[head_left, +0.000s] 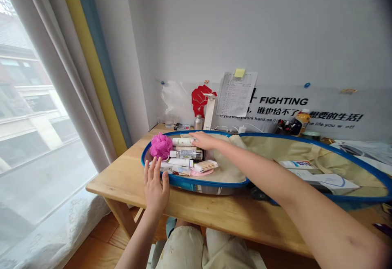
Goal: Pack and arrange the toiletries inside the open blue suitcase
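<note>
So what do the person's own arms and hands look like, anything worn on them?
Both the left hand and the right hand are bare: no gloves, rings, watch or bracelet that I can see. No sleeve shows on either forearm. The right forearm has a small mark toward the elbow. The fingernails are too small to judge.

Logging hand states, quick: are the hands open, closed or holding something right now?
Left hand: open, at the near edge of the blue-rimmed case.
Right hand: at the white tube; whether gripping cannot be told.
</note>
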{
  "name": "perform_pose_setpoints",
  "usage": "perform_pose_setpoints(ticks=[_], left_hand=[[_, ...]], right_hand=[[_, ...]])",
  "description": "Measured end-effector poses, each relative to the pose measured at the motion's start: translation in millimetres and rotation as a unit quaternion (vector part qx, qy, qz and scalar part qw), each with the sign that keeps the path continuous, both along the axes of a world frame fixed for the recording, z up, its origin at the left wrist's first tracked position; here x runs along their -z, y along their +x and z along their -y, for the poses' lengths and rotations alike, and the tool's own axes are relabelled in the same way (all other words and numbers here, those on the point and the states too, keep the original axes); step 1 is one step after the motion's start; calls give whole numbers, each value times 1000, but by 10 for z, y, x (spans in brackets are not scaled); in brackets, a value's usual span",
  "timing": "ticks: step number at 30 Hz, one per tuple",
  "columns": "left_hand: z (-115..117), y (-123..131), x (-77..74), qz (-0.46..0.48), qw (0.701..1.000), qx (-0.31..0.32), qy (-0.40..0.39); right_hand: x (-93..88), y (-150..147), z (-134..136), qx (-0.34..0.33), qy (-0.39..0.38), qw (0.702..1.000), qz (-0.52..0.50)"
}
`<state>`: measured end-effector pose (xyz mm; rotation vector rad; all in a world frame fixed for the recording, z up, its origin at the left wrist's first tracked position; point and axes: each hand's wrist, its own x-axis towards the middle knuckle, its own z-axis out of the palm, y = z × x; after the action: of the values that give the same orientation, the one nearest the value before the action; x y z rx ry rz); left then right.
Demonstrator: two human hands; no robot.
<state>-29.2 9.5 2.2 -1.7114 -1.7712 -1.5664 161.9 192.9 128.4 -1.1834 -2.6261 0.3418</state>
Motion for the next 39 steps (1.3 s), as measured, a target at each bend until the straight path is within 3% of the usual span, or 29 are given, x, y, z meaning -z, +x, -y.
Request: perform_pose_setpoints(ticks=[3, 7, 10, 14, 19, 30, 35, 39], left_hand=[[-1, -1, -2, -2, 1000, -1, 0], [-3, -5, 2, -1, 1000, -2, 3], [-1, -8, 0, 1, 1000, 0, 7], [1, -17, 4, 1, 1000, -3, 7], [-6, -40, 22, -10, 1000, -2, 11], [4, -18, -4, 2, 1000, 2, 6], [7, -9, -11, 10, 1000, 3, 4], [8, -4, -11, 10, 1000, 1, 5]], right_hand=[[-281, 511, 29, 7, -22, 999, -28], [-576, 1545, 125, 73, -43, 995, -45], [-558, 2293, 332, 179, -108, 978, 6], [-284, 2884, 733, 222, -178, 955, 83], [-16, 3110, 985, 261, -156, 943, 137], [109, 3198, 871, 278, -135, 933, 182], [66, 3228, 921, 275, -115, 940, 168], [-147, 3240, 941, 273, -84, 946, 154]])
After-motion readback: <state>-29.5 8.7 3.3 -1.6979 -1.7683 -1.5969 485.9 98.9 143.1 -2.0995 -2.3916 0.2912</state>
